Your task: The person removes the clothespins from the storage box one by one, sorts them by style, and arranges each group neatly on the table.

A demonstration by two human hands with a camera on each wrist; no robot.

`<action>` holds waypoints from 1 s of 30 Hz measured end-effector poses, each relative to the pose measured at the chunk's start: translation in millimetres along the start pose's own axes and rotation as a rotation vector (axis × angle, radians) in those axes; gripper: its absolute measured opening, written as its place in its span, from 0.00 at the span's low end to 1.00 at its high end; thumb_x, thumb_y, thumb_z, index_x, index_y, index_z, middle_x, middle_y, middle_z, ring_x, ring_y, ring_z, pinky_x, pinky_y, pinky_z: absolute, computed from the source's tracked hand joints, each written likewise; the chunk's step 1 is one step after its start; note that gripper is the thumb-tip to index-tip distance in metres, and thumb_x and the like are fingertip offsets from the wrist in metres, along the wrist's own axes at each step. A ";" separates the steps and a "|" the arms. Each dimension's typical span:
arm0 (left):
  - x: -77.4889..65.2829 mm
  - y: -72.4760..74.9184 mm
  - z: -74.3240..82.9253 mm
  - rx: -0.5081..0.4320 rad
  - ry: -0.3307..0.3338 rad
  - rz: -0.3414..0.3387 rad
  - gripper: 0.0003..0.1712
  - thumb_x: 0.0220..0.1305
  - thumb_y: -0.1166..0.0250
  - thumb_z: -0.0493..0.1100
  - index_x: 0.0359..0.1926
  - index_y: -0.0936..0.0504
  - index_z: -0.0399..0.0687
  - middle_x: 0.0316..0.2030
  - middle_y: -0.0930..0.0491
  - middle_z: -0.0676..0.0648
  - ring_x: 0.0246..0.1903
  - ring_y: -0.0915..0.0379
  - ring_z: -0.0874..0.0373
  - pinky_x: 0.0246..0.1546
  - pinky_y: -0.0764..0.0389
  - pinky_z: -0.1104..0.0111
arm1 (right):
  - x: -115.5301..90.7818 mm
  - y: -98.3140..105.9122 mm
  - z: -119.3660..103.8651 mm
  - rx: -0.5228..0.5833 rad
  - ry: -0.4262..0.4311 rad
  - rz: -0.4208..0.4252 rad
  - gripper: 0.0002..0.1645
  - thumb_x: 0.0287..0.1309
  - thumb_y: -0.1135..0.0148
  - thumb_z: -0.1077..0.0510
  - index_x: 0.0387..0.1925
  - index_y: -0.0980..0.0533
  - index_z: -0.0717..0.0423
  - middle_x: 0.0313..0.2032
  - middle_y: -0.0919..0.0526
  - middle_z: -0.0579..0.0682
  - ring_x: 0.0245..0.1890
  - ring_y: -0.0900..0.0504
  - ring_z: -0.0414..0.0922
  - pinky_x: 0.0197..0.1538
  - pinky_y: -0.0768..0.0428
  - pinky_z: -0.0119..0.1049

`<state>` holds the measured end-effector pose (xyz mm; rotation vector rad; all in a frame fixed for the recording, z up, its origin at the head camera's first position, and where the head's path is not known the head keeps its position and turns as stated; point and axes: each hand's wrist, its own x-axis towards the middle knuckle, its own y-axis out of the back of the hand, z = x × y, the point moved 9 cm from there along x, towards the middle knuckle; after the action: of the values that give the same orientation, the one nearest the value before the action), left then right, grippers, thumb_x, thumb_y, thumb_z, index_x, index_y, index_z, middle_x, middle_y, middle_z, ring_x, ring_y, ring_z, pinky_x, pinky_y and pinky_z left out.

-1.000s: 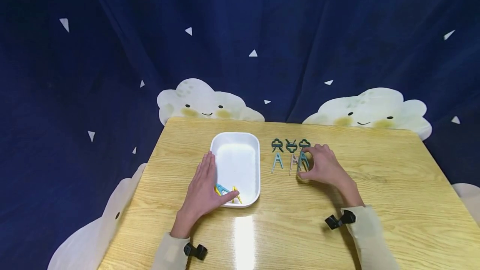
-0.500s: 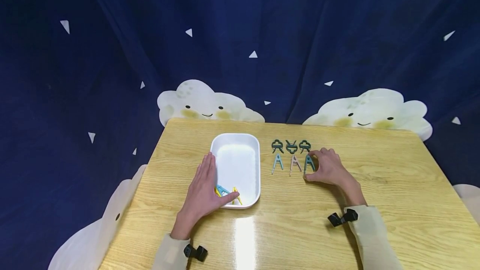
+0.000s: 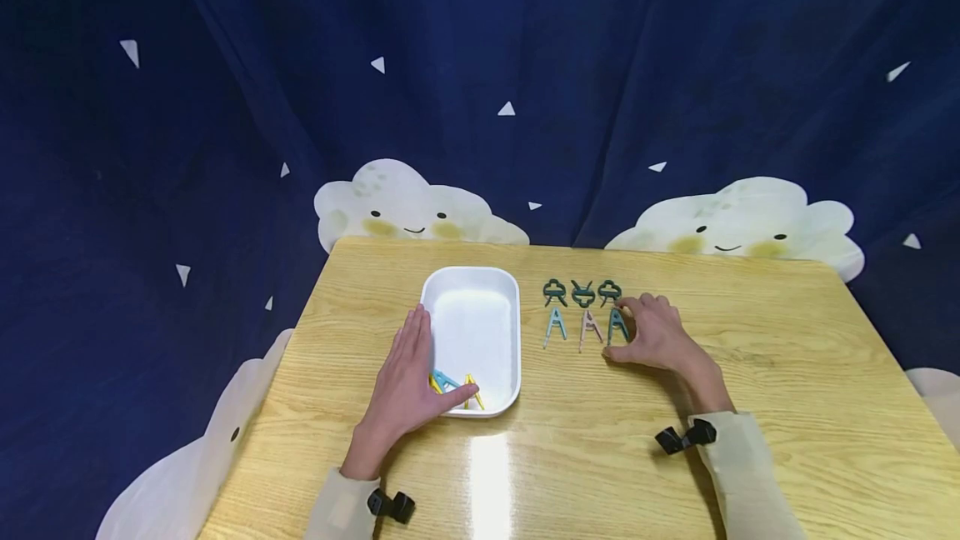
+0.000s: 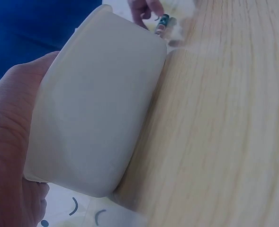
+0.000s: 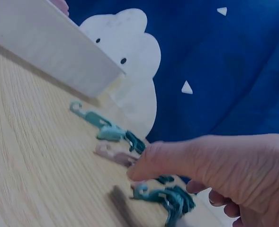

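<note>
My right hand [image 3: 656, 336] curls thumb and forefinger around a dark teal clothespin [image 3: 617, 326] on the table. It ends a row with a pink clothespin [image 3: 591, 327] and a light blue clothespin [image 3: 555, 325]. In the right wrist view, my thumb partly covers the row, above the teal clothespin [image 5: 163, 196]. My left hand [image 3: 405, 377] rests on a white tray [image 3: 513, 332], its straight fingers along the left rim and thumb over the near corner. A blue clothespin [image 3: 446, 379] and a yellow clothespin [image 3: 473, 388] lie inside, with more yellow partly hidden by the hand.
Behind the clothespins lie three dark green clips, a left clip [image 3: 554, 291], a middle clip [image 3: 582, 294] and a right clip [image 3: 609, 292]. The wooden table [image 3: 787, 373] ends at a dark blue curtain [image 3: 480, 65] with cloud shapes.
My right hand has shifted the dark teal clothespin rightward, away from the pink one, then very slightly back left. The left hand and tray stay put.
</note>
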<state>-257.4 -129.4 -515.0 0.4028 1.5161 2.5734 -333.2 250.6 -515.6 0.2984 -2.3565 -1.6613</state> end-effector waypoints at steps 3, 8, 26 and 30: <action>-0.2 1.1 0.0 -0.004 -0.001 0.002 0.81 0.50 0.34 0.84 0.84 0.62 0.39 0.84 0.66 0.44 0.83 0.71 0.52 0.82 0.57 0.55 | 0.8 6.4 -17.7 0.041 0.031 0.031 0.48 0.45 0.21 0.38 0.62 0.22 0.64 0.37 0.24 0.56 0.40 0.30 0.57 0.41 0.33 0.50; 0.2 1.8 1.4 -0.004 -0.011 0.012 0.81 0.49 0.34 0.84 0.83 0.61 0.38 0.84 0.63 0.41 0.83 0.70 0.52 0.82 0.56 0.54 | 3.0 12.0 -58.2 0.117 0.120 0.083 0.40 0.50 0.23 0.42 0.59 0.19 0.62 0.45 0.18 0.61 0.47 0.28 0.58 0.44 0.35 0.50; -1.3 4.4 1.6 -0.021 -0.039 0.028 0.86 0.43 0.31 0.85 0.83 0.60 0.34 0.84 0.61 0.37 0.83 0.67 0.47 0.82 0.53 0.52 | 11.7 -34.9 -228.7 0.142 0.530 0.019 0.15 0.62 0.28 0.51 0.47 0.14 0.54 0.37 0.20 0.50 0.39 0.31 0.46 0.45 0.30 0.40; -1.5 5.2 2.6 -0.013 -0.055 0.036 0.84 0.45 0.32 0.85 0.82 0.59 0.32 0.83 0.61 0.36 0.83 0.65 0.45 0.82 0.52 0.52 | 15.2 -54.0 -255.0 0.068 0.570 -0.068 0.21 0.59 0.25 0.45 0.48 0.14 0.52 0.39 0.20 0.46 0.41 0.29 0.46 0.47 0.28 0.40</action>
<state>-255.1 -130.1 -509.5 0.5000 1.4869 2.5745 -266.6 0.2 -482.9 0.7596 -1.9838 -1.2971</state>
